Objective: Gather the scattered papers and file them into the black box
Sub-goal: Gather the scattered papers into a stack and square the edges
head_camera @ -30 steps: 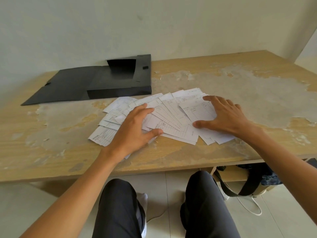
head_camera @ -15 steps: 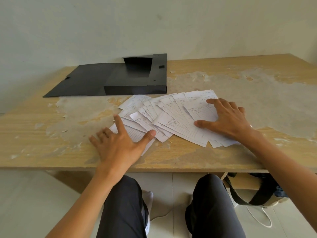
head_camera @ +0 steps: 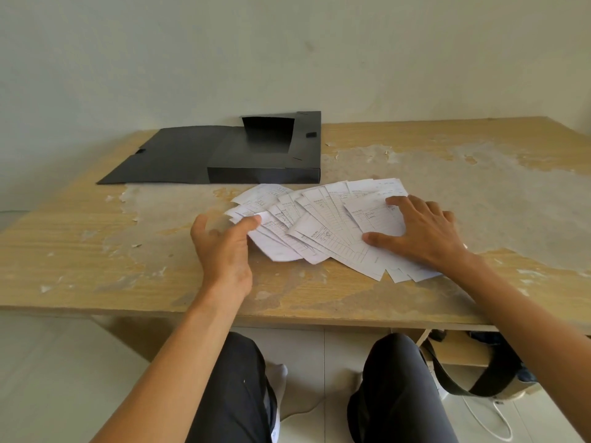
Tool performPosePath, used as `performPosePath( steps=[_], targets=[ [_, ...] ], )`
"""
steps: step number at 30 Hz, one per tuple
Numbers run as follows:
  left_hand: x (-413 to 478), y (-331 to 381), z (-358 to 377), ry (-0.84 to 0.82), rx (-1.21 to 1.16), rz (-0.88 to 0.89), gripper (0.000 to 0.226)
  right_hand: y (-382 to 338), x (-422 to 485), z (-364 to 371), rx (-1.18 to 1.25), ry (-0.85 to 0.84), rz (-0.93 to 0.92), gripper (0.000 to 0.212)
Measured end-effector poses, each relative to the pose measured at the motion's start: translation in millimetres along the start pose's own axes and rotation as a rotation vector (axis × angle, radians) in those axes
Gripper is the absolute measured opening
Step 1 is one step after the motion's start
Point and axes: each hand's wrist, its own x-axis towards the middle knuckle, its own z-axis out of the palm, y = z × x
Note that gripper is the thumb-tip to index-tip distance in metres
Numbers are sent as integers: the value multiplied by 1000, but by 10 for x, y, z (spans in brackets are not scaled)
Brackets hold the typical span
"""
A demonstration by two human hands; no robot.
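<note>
On the worn table (head_camera: 96, 251), near its front edge, the papers (head_camera: 323, 219) lie fanned out in an overlapping spread — printed slips, thin and white, each one half covered by its neighbour. Just behind them sits the box (head_camera: 265, 169), black, with its lid flap folded flat to the left and its tray open; nothing is visible in it, though the near wall hides part of its floor.

The right hand (head_camera: 425, 233) lies flat with its fingers spread, pressing the right end of the fan against the table; it pins the slips and does not grip them. The left hand (head_camera: 224, 241) is at the left end, fingers curled and thumb against the outermost slips, which look slightly lifted there; blur at the fingers keeps me from telling whether it truly pinches them or only pushes.

These slips should handle as very light and limp — they will slide easily over one another and over the table, and a single sheet would curl or crease if pulled by a corner. The safer hold, as I judge it, is on the bunch, not the sheet: sweep both ends together into one pile, square the edges, then pinch the pile across its thickness along a long side. The rough, peeling table top may catch a bottom edge, so lifting the pile clear before carrying it to the box seems wise.
</note>
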Motion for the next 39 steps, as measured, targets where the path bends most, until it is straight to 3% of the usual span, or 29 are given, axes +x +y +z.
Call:
performPosePath(
  steps=[4, 8, 10, 15, 21, 33, 39],
  targets=[
    [-65, 29, 58, 0, -210, -63, 91, -11, -12, 11, 7, 8, 5, 92],
    [-84, -26, 153, -157, -30, -268, 35, -13, -21, 1, 18, 10, 10, 91],
    [-60, -5, 215, -183, 73, -338, 25, -22, -17, -3, 19, 6, 13, 92],
    [8, -80, 368, -105, 191, -246, 22, -108, -7, 15, 38, 4, 15, 93],
    [-76, -260, 484, -125, 154, -185, 31, -259, 0, 67, 49, 4, -25, 94],
    [-219, -316, 628, -91, 134, -187, 37, -407, -1, 111, 113, -6, -155, 108],
    [-312, -354, 620, -98, 85, -169, 37, -367, -50, 116, 239, -7, -199, 102]
  ],
)
